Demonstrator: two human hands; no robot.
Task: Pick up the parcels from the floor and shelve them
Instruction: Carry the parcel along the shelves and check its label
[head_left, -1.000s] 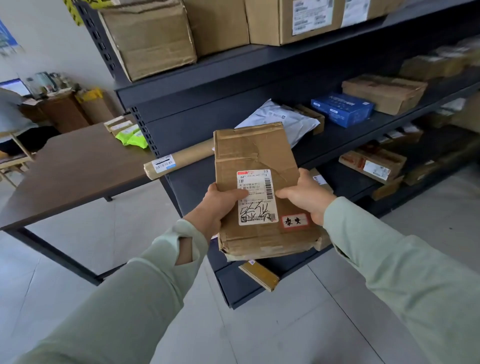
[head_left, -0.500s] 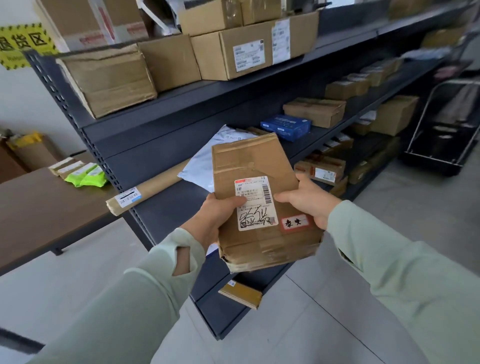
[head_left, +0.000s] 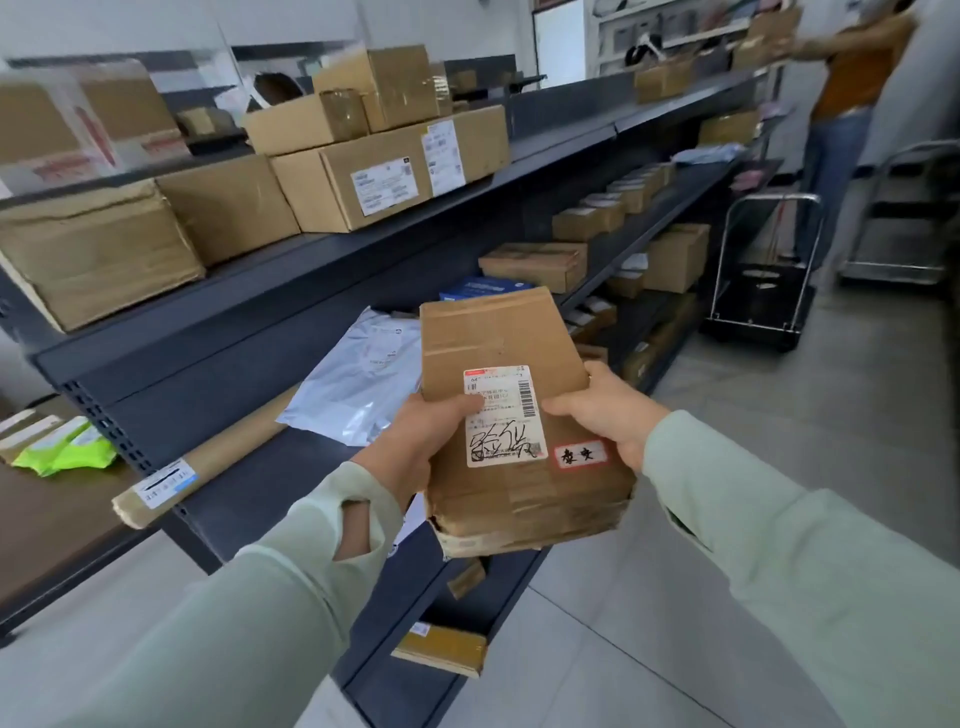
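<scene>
A flat brown cardboard parcel (head_left: 514, 358) with a white shipping label and a small red-edged sticker is held upright in front of me, in the middle of the view. My left hand (head_left: 415, 441) grips its left edge with the thumb on the label. My right hand (head_left: 610, 410) holds its right edge. Behind it runs the dark metal shelving unit (head_left: 322, 275), its middle shelf holding a grey plastic mailer (head_left: 358, 379) and a long cardboard tube (head_left: 208, 467).
Several cardboard boxes (head_left: 384, 166) fill the top shelf, and smaller parcels line the lower shelves to the right. A brown table (head_left: 47, 525) with green packets stands at left. A folding trolley (head_left: 763, 306) and another person (head_left: 841, 119) are far right on the tiled floor.
My view has swung right and upward along the shelving, bringing the top shelf, the trolley and the other person into sight. The parcel stays gripped in both hands.
</scene>
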